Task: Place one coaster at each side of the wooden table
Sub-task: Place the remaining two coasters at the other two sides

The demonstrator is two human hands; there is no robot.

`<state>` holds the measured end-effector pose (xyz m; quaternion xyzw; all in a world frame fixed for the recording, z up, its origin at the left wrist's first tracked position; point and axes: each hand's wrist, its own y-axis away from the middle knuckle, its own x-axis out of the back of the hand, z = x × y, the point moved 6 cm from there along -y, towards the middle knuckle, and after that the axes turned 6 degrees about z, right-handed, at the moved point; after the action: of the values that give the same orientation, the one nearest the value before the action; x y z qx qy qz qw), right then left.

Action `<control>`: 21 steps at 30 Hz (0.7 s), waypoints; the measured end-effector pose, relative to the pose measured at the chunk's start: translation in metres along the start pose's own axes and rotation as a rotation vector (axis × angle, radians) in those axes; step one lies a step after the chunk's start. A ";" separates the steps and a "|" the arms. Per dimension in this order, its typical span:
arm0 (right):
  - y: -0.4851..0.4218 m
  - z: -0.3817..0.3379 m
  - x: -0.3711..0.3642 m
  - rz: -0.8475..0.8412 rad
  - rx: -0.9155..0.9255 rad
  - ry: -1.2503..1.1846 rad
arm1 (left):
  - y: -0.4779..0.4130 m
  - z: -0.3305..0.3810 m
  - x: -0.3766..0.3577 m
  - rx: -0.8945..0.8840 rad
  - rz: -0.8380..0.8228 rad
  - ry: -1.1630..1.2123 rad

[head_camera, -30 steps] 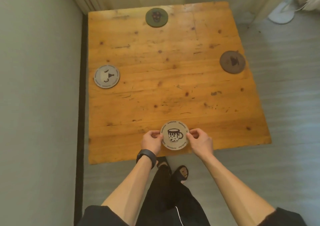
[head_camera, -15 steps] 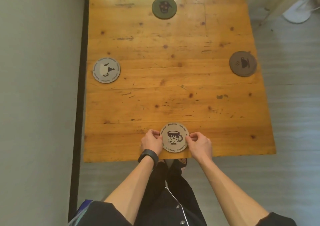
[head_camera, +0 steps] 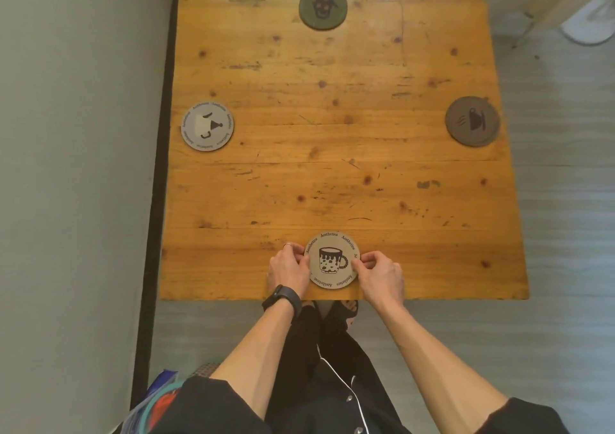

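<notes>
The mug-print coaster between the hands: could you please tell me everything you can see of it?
The mug-print coaster is a thin round beige disc, seemingly card or cork. It bears a dark spotted mug drawing ringed by the repeated word "Aesthetics". It lies flat, face up, on the wooden table, midway along the near edge. The left hand pinches its left rim and the right hand its right rim with the fingers.

Word "Aesthetics" ran repeated round rim of beige mug-print coaster at near table edge. Grey coaster at left side carried similar ring of rim lettering, too small to read surely. Green coaster and brown coaster bore pictures only.
</notes>
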<state>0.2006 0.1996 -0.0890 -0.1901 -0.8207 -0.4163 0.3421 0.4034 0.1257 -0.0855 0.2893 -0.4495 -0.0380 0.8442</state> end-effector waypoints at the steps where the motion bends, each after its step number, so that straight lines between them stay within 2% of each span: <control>1: 0.000 0.000 0.000 0.008 0.005 0.013 | 0.000 0.000 0.000 -0.016 0.003 -0.009; 6: 0.005 -0.006 0.004 0.064 0.120 0.105 | 0.006 0.002 -0.001 -0.191 0.036 -0.185; 12: 0.007 -0.015 -0.004 0.055 0.492 0.199 | 0.010 0.007 0.002 -0.412 0.127 -0.417; 17: 0.003 -0.016 0.002 -0.022 0.559 0.257 | -0.002 0.014 0.009 -0.542 0.129 -0.441; 21: -0.021 -0.038 0.021 -0.165 0.512 0.281 | -0.040 0.039 0.015 -0.554 0.143 -0.373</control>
<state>0.1890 0.1574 -0.0699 0.0289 -0.8562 -0.2446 0.4542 0.3893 0.0702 -0.0785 0.0049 -0.5880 -0.1518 0.7945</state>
